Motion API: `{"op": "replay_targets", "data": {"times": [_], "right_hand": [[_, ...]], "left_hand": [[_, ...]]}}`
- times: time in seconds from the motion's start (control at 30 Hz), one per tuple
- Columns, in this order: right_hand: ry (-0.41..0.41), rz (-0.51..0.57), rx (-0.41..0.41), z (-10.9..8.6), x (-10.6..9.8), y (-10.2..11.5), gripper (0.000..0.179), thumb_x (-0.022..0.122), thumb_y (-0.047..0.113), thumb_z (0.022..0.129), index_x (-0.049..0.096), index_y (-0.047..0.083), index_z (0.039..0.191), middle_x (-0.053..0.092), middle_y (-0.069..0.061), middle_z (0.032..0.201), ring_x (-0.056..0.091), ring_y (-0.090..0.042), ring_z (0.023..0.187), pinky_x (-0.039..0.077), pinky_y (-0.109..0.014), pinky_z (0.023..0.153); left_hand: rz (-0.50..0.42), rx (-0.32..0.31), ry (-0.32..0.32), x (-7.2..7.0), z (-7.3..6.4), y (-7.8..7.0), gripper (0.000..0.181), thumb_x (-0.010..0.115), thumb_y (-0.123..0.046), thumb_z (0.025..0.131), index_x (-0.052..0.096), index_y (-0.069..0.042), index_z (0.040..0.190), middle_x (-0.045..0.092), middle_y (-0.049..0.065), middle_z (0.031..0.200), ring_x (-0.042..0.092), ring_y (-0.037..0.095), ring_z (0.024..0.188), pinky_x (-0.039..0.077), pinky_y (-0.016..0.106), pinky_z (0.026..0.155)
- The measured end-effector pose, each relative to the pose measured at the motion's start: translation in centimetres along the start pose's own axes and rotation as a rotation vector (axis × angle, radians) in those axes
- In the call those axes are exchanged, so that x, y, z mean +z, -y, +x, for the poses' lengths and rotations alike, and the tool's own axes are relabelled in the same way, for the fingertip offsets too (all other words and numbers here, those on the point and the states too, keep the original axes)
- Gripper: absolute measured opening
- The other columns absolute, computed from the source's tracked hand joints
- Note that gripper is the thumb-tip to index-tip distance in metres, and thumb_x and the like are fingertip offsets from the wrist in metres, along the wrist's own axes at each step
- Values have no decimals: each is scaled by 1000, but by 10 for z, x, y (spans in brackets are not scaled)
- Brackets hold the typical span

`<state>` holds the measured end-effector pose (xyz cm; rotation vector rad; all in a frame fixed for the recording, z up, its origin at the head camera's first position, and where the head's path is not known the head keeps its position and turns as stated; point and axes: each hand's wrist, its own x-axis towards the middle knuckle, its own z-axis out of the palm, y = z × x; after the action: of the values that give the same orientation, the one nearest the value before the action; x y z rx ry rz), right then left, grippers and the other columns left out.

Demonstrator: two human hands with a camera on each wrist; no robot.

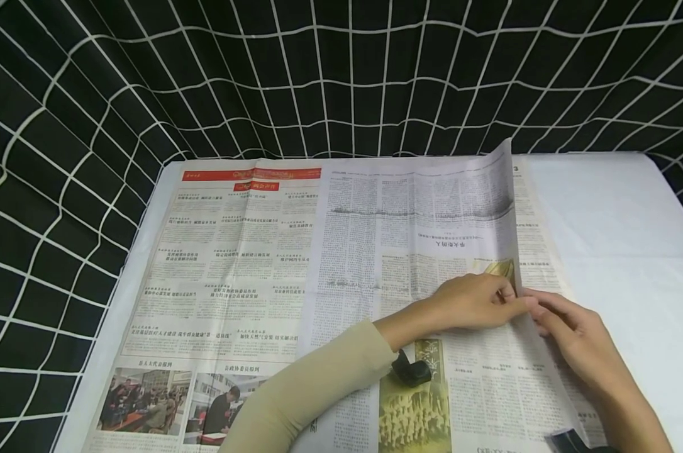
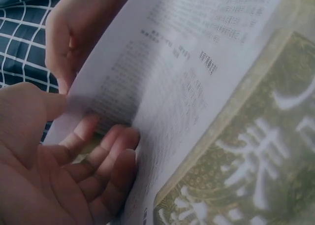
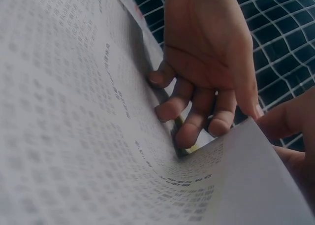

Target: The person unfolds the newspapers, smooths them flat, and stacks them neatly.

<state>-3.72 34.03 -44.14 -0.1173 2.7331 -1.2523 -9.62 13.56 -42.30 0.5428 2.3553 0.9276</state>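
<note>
An open newspaper [image 1: 353,264] lies spread over the white table, and the right edge of its top sheet stands raised and curved. At that edge my left hand [image 1: 480,302] pinches the paper between thumb and fingers, the other fingers curled over the printed side. From the right, my right hand [image 1: 579,336] pinches the same edge with thumb and index finger, right beside the left thumb. The left wrist view shows the left hand [image 2: 74,161] at the fold with the right hand [image 2: 81,35] behind it. In the right wrist view the sheet [image 3: 98,136] bends up to both hands.
Another newspaper layer [image 1: 539,239] shows under the raised edge. The white tabletop [image 1: 630,220] extends to the right. Black fabric with a white grid [image 1: 353,75] rises behind and at the left. A black wrist mount [image 1: 412,370] hangs below the left forearm.
</note>
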Motion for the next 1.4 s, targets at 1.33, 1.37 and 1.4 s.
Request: {"op": "replay_targets", "data": {"times": [1.33,1.37,1.4], "right_hand": [[-38,-56,84,2,-17,-15,51,71,33,103,64,-4,137,71,27,92,66,15,82,53,-11,66],[-34,-51,75,2,-18,-17,51,71,32,103,62,-4,138,70,26,92,66,13,81,53,-12,66],[-28,-37,68,3,-19,-19,51,72,30,103,61,-4,139,71,24,92,67,12,81,54,-13,65]], "left_hand": [[-231,153,-160,-14,-26,21,18,62,-32,102,65,-24,86,64,-15,85,52,3,67,47,17,64],[-231,154,-182,-16,-28,24,18,62,-31,102,65,-24,86,64,-14,84,50,3,64,45,17,61],[-233,153,-204,-17,-30,26,17,62,-30,102,65,-23,87,63,-14,83,48,2,62,45,16,59]]}}
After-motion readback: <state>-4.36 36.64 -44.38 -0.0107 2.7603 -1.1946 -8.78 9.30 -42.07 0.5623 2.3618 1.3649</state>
